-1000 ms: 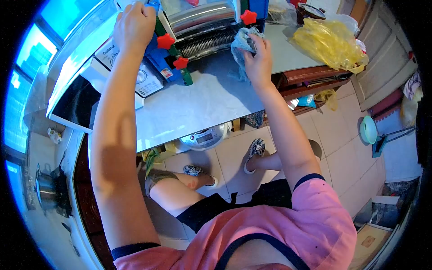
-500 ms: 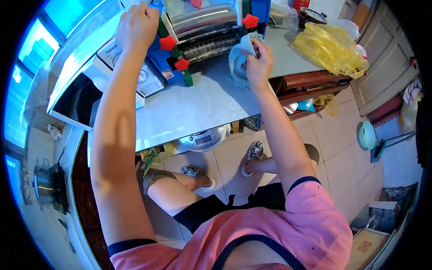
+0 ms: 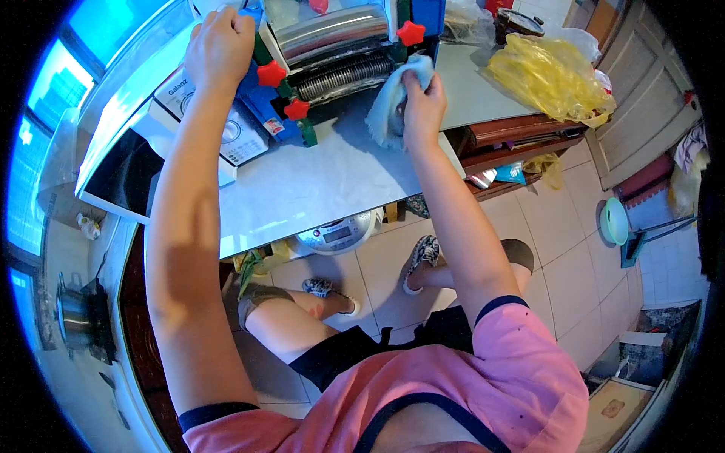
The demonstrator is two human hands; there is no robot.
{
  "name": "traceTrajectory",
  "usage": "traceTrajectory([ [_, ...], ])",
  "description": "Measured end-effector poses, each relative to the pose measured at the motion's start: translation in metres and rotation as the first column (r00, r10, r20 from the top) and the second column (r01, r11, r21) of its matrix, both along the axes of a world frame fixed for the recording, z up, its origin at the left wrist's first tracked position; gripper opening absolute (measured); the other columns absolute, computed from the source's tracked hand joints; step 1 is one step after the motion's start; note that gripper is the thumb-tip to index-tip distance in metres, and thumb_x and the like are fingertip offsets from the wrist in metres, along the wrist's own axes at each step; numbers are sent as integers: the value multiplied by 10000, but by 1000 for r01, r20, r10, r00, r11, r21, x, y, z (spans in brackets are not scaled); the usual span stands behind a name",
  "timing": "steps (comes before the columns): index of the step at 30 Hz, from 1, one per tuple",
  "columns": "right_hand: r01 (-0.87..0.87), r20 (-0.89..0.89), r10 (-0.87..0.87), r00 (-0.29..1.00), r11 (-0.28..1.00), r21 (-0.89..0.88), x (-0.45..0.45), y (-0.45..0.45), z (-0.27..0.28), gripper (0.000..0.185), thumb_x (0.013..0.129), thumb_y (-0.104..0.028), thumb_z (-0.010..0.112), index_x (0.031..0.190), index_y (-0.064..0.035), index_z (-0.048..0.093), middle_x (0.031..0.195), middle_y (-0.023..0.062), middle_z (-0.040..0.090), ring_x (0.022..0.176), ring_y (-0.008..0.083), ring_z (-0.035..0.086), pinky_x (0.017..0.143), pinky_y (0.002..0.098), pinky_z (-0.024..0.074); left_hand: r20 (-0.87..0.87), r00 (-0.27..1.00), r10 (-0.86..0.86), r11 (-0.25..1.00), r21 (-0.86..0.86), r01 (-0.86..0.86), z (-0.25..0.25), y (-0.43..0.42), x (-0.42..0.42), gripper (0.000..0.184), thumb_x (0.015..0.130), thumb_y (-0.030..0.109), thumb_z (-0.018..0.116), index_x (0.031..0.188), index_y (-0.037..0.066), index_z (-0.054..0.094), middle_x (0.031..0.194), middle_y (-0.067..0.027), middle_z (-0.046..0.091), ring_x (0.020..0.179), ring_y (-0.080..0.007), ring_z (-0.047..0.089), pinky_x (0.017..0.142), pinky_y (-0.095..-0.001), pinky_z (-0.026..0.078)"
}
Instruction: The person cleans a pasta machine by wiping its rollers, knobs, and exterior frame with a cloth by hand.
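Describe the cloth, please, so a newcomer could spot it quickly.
On the pale counter stands a machine with metal rollers and red knobs. Near its rightmost knob, the right hand holds the cloth, limp and pale blue, unlike the rigid rollers.

On the counter [image 3: 332,177], toward its far side, a roller machine [image 3: 336,36], with 2 knobs [image 3: 271,73] at its left end and 1 at its right. Left of it, a microwave [image 3: 243,140]. Near the machine's left end, the left hand [image 3: 220,47]; before the rollers' right end, the right hand [image 3: 425,113], with a cloth [image 3: 385,111] in its grasp. On the counter's right end, a large bag [image 3: 547,79], behind it a pot [image 3: 517,25], and between pot and machine a smaller bag [image 3: 464,23]. Below the counter's right part, a shelf unit [image 3: 491,137]; beneath its front edge, an appliance [image 3: 336,235]. On the floor [image 3: 578,257] before the counter, 2 shoes [image 3: 424,255]. Farther right, a basin [image 3: 613,221] near a door [image 3: 642,90]; far left, another pot [image 3: 74,317]
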State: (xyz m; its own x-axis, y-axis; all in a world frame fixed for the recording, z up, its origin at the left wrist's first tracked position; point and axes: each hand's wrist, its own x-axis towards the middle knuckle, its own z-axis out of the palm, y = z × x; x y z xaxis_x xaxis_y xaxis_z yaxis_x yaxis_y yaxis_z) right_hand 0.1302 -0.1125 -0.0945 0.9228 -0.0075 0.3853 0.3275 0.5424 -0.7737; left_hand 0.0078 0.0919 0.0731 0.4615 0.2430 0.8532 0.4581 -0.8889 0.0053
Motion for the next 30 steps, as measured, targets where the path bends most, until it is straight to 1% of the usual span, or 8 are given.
traceTrajectory([
  [6,-41,-31,42,999,998,45,1,-5,-3,236,864,-62,598,1092,-24,554,874,12,593,783,103,557,716,234,441,11,1000,-20,1000,-13,20,1,0,1,314,845,320,396,864,70,584,915,-141,592,896,-367,544,763,-452,435],
  [8,-36,99,35,995,999,9,-5,-5,-3,259,836,-36,601,1091,-15,564,972,50,609,848,123,565,798,262,439,15,1000,-26,1000,-13,26,0,0,0,314,845,321,395,856,66,578,911,-144,590,897,-371,542,758,-453,434],
  [10,-70,91,65,994,996,49,-10,-6,3,293,816,-11,605,1106,-11,558,967,56,615,862,128,568,804,262,439,3,1000,-10,1000,-15,10,0,-1,-1,308,841,318,395,853,75,585,942,-124,598,910,-357,546,760,-456,442],
  [14,-15,32,22,999,983,-181,-6,-9,4,263,837,-57,608,1096,-24,572,965,52,615,860,125,564,775,261,441,20,1000,-18,1000,24,18,0,0,-1,317,848,326,390,880,75,581,935,-136,596,902,-376,542,774,-457,433],
  [18,-5,-4,4,1000,996,-92,-5,-6,5,213,901,-98,540,1098,-26,577,964,40,613,864,122,558,779,263,441,-1,1000,23,1000,-10,-23,1,4,1,321,849,328,387,893,78,585,959,-132,598,912,-378,543,790,-458,433],
  [20,-63,107,62,992,998,2,-9,-6,4,215,892,-67,537,1099,-21,573,971,41,611,879,119,554,788,261,442,13,1000,5,1000,-17,-5,0,5,1,322,850,324,383,898,82,590,973,-132,599,925,-376,544,799,-458,435],
  [28,-76,-35,72,997,990,-116,-4,-11,8,186,869,-53,573,1050,-15,589,945,39,610,879,113,555,774,248,446,6,1000,-21,1000,-6,21,1,5,1,312,849,310,387,885,83,599,948,-134,607,923,-368,549,788,-456,438],
  [30,-118,-67,121,990,992,51,-3,-8,7,166,862,-46,572,1022,-12,600,940,38,615,882,121,561,783,254,445,5,1000,11,1000,-2,-11,1,6,2,312,848,309,387,880,84,600,947,-133,607,918,-365,551,779,-455,439],
])
